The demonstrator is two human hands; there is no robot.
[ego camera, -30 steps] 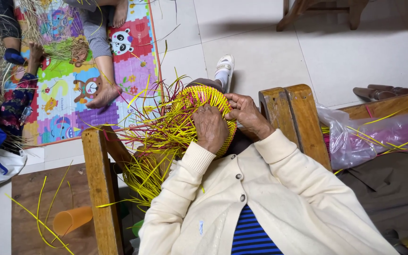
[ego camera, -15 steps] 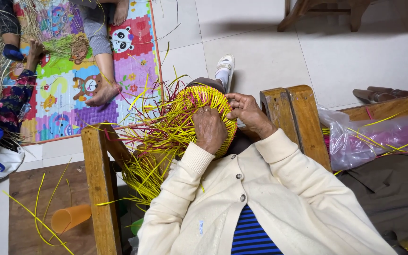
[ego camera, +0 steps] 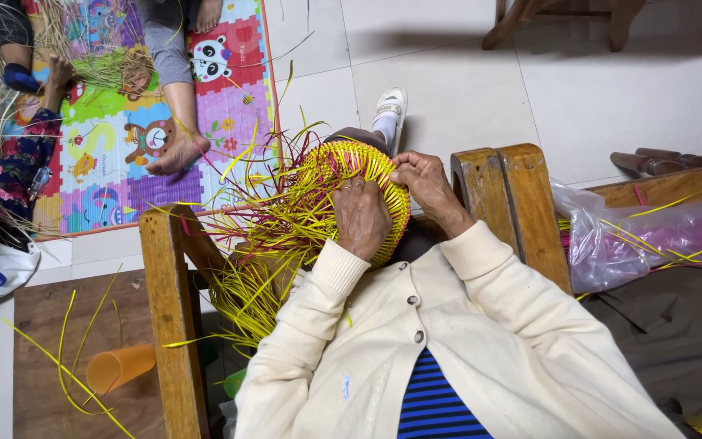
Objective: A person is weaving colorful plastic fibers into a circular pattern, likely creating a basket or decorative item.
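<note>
Woven basket (ego camera: 367, 183), yellow with red strands, is held in the lap between two wooden chair arms, so that its rim faces up for working. At far left, a colourful play mat (ego camera: 115, 146) is occupied by other people's legs and bundles of straw. Nearer, an orange cup (ego camera: 119, 367) lies on a wooden board. Loose yellow strips (ego camera: 262, 236) fan leftward from the basket, kept free of the weave. The left hand (ego camera: 361, 218) is pressed flat over the basket's side, fingers clasped around it to steady it. The right hand (ego camera: 426, 185) is closed in a pinch on the rim, where a strip appears gripped. At right, a plastic bag (ego camera: 635, 244) of strips is kept within reach.
</note>
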